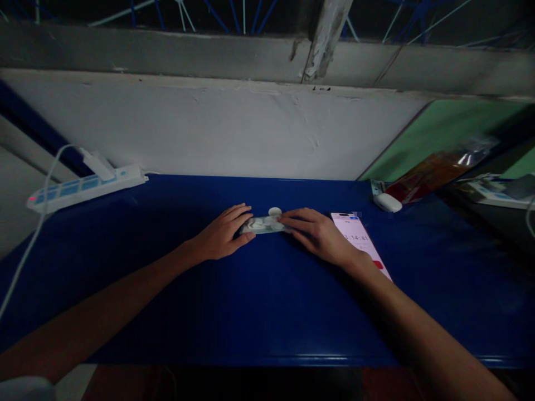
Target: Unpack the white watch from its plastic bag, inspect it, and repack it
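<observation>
Looking slim, whitish and translucent, the packet (262,224) is clamped by left fingers (237,214) and right fingers (301,215).

Packet (263,225): on the tabletop (234,312), between my left hand (228,229) and right hand (317,233).
Disc (275,211): just behind the packet.
Phone (355,234): right of the packet, partly hidden under my right forearm (397,295).
Power strip (71,192): far left, plug (98,165) in it.
Rounded object (388,202): behind phone, beside bag (438,170).
</observation>
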Tool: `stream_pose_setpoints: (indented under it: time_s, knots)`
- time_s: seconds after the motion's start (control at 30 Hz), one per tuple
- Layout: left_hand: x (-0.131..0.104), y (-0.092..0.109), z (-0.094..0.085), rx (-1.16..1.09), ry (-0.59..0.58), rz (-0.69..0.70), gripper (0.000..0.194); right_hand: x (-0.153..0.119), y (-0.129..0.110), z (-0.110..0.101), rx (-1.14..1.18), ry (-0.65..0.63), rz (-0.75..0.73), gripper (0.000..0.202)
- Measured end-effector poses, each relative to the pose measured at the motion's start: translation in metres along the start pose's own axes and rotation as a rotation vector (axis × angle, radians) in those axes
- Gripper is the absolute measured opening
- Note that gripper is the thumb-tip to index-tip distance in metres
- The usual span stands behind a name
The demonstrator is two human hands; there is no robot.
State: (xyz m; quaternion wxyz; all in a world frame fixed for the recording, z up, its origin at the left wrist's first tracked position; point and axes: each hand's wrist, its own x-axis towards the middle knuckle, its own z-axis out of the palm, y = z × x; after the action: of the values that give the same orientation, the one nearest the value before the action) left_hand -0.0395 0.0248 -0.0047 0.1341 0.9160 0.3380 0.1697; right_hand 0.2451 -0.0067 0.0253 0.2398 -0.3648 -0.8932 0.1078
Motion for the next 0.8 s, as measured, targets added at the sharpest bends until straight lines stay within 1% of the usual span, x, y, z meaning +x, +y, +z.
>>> stream_pose_setpoints:
  time_s: [0.07,0.13,0.2,0.23,0.33,0.43,0.53,0.63,0.7,0.8]
  knots:
    - [0.0,0.001,0.001,0.007,0.001,-0.009,0.061,0.0,-0.003,-0.001,0.074,0.077,0.053,0.031]
    - [0.0,0.002,0.003,0.009,0.022,-0.043,0.065,0.0,-0.005,0.0,0.158,0.164,0.164,0.03]
    - [0.0,0.003,0.005,-0.01,0.053,-0.072,0.075,0.001,-0.004,0.002,0.237,0.235,0.284,0.031]
    - [0.0,0.003,0.005,-0.027,0.066,-0.077,0.082,0.002,-0.003,0.004,0.281,0.248,0.33,0.032]
    - [-0.001,0.003,0.005,-0.073,0.081,-0.071,0.1,0.004,-0.002,0.009,0.379,0.213,0.39,0.035]
    - [-0.002,0.003,0.005,-0.084,0.086,-0.07,0.105,0.005,-0.002,0.014,0.353,0.173,0.399,0.039]
    - [-0.002,0.002,0.006,-0.081,0.097,-0.07,0.101,0.005,-0.003,0.017,0.251,0.14,0.404,0.042]
    - [-0.001,0.002,0.007,-0.057,0.113,-0.042,0.081,0.004,0.0,0.021,0.116,0.107,0.389,0.042]
    - [-0.001,0.001,0.007,-0.034,0.111,-0.022,0.067,0.003,0.002,0.022,-0.011,0.091,0.342,0.042]
    - [-0.001,-0.001,0.007,-0.012,0.099,-0.011,0.059,0.0,0.007,0.019,-0.162,0.045,0.25,0.046]
